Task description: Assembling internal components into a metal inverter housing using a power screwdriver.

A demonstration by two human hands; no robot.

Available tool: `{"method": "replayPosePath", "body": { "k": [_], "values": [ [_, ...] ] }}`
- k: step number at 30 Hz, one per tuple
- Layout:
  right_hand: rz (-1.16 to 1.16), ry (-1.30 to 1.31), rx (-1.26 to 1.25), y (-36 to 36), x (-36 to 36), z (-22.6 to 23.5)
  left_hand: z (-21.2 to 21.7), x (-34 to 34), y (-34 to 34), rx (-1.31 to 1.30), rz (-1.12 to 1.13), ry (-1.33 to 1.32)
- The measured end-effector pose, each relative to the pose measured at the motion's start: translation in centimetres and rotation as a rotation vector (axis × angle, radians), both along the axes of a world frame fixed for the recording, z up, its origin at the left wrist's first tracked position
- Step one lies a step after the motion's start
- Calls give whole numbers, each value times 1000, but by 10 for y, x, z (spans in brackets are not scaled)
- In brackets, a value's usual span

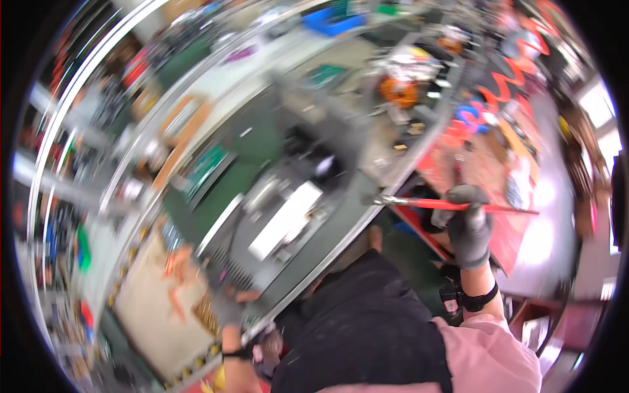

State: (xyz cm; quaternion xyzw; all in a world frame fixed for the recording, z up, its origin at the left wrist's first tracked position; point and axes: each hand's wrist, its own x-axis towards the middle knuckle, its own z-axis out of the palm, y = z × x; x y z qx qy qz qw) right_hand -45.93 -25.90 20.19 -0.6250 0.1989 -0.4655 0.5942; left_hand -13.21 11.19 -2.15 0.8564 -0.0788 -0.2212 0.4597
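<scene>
the right hand (469, 226), in a grey glove, has its fingers wrapped tight around one long red-handled tool (452, 205) that lies level, its metal tip pointing left over the bench edge. the left hand (229, 308), also gloved, rests on the near edge of one grey machine (288, 216) on the workbench (151, 321); blur hides how far its fingers spread.

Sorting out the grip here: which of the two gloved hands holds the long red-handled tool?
The right hand, in a grey glove, grips the long red-handled tool. The left hand rests on the grey machine's edge.

Grey gloves (469, 226), black wristbands, pink sleeve (488, 350).
</scene>
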Motion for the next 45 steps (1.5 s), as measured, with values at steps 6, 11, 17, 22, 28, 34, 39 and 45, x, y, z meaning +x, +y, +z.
{"method": "replayPosePath", "body": {
  "k": [6, 11, 17, 22, 28, 34, 39, 45],
  "values": [
    [-671, 201, -434, -126, -181, 42, 8, 11, -10, 571, -203, -337],
    [-877, 794, -742, -305, -263, 19, 34, -5, -70, 773, -110, -460],
    [-974, 1052, -486, -506, -319, -44, 82, -45, -174, 989, -54, -279],
    [-1251, 754, -589, -617, -324, -104, 110, -61, -221, 1141, -33, -172],
    [-1256, 670, -424, -690, -322, -143, 129, -63, -221, 1265, 0, -51],
    [-964, 983, -325, -708, -332, -192, 160, -99, -194, 1449, -55, 169],
    [-893, 980, -383, -663, -343, -190, 161, -130, -177, 380, 487, 353],
    [-635, 809, -248, -462, -291, -176, 139, -130, -162, 82, 429, 399]
  ]
}}
